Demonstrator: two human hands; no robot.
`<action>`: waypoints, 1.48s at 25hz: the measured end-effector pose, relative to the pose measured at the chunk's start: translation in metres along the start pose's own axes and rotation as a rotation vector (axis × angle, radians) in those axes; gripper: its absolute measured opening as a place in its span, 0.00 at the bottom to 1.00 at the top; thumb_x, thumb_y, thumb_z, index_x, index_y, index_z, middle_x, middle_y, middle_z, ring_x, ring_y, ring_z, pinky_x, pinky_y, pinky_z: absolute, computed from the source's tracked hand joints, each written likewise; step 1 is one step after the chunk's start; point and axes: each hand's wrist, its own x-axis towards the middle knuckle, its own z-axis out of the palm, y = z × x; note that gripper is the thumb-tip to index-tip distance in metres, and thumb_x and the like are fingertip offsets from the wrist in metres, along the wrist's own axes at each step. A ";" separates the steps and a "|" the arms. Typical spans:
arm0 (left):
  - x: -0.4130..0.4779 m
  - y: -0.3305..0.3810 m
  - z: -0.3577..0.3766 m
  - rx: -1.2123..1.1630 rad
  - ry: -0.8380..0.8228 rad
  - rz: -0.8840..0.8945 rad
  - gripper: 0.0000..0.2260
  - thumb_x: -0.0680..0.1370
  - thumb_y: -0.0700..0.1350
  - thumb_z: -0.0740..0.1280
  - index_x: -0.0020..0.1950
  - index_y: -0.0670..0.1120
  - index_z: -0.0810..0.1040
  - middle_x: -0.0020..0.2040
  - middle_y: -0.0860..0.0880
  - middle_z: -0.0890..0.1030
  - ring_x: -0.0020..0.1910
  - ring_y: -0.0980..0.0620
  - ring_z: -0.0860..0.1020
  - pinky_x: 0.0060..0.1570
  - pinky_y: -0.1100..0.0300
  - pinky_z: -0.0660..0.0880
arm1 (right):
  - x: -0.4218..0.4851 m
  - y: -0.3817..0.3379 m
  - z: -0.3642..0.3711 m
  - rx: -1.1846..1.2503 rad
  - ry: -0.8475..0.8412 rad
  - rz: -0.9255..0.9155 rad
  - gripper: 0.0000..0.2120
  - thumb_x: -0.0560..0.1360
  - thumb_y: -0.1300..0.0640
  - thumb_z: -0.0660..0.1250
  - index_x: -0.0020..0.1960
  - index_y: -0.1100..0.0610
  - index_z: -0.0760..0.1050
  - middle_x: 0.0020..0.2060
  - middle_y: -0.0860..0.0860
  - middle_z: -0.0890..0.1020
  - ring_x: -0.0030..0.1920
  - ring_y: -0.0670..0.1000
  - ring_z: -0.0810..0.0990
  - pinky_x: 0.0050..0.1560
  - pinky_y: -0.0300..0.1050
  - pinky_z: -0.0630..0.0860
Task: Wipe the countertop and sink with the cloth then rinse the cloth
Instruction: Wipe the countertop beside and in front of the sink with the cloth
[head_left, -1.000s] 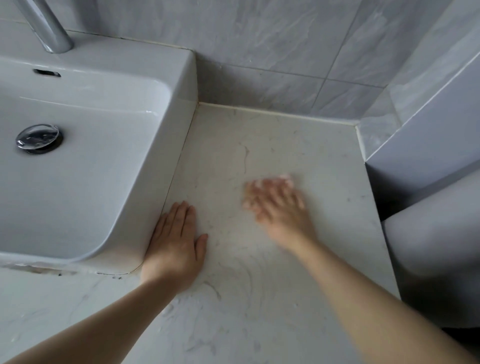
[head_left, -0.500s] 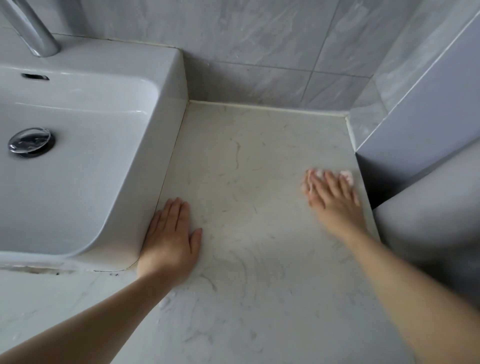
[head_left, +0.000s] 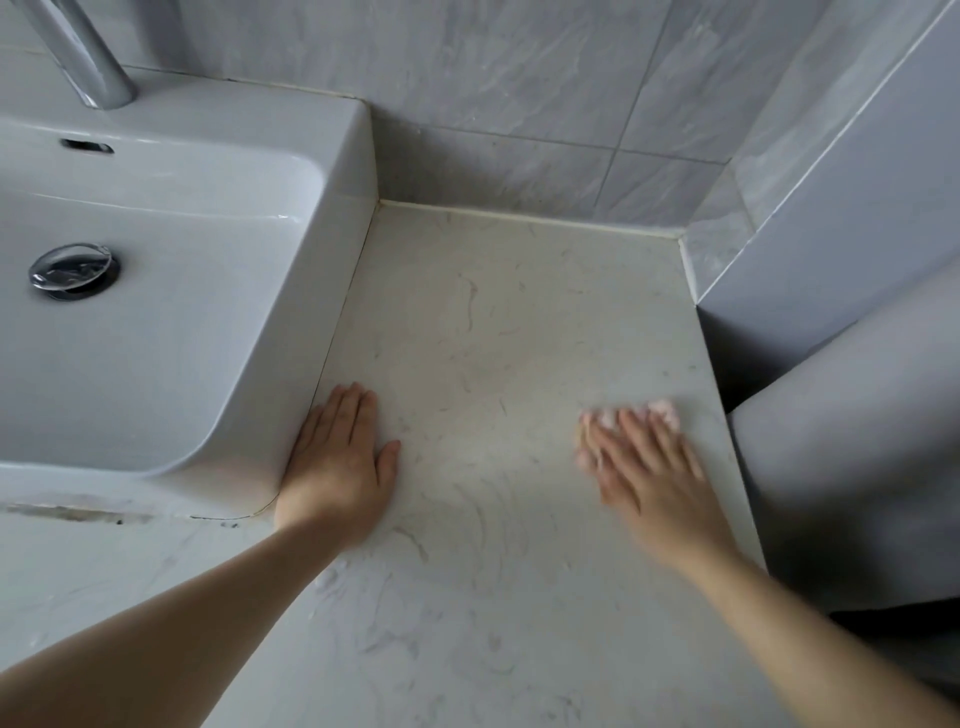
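Note:
A pale marbled countertop runs from the white sink to the right edge. My right hand lies flat with straight fingers, pressing a small pink cloth onto the counter near its right edge; only the cloth's far fringe shows past my fingertips, and the hand is blurred by motion. My left hand rests flat and open on the counter, its edge against the sink's outer wall, holding nothing.
A chrome faucet stands at the sink's back and a metal drain plug sits in the basin. Grey tiled walls close off the back and right. A rounded grey-white fixture stands just beyond the counter's right edge.
My right hand swept the cloth from mid-counter to the right edge, then drew back toward me and slightly left. The left hand stayed planted by the sink.

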 end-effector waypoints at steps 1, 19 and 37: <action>0.000 0.001 0.000 -0.001 -0.002 -0.002 0.36 0.73 0.58 0.38 0.74 0.39 0.58 0.75 0.42 0.60 0.75 0.46 0.56 0.71 0.56 0.45 | 0.022 0.010 -0.001 0.001 -0.001 0.133 0.29 0.79 0.41 0.38 0.73 0.49 0.63 0.71 0.57 0.68 0.71 0.62 0.65 0.69 0.55 0.57; -0.072 -0.036 -0.025 0.077 -0.136 0.298 0.30 0.80 0.60 0.44 0.72 0.42 0.64 0.72 0.46 0.64 0.75 0.56 0.45 0.72 0.58 0.45 | -0.039 -0.080 -0.008 0.146 0.050 0.069 0.24 0.79 0.46 0.50 0.72 0.50 0.66 0.69 0.56 0.72 0.70 0.60 0.68 0.67 0.58 0.63; -0.071 -0.035 -0.019 0.079 -0.082 0.311 0.30 0.80 0.60 0.44 0.72 0.41 0.64 0.71 0.46 0.65 0.75 0.57 0.42 0.72 0.58 0.44 | 0.053 -0.030 0.004 0.096 0.058 0.273 0.30 0.75 0.41 0.45 0.71 0.51 0.67 0.70 0.58 0.70 0.70 0.62 0.67 0.69 0.56 0.60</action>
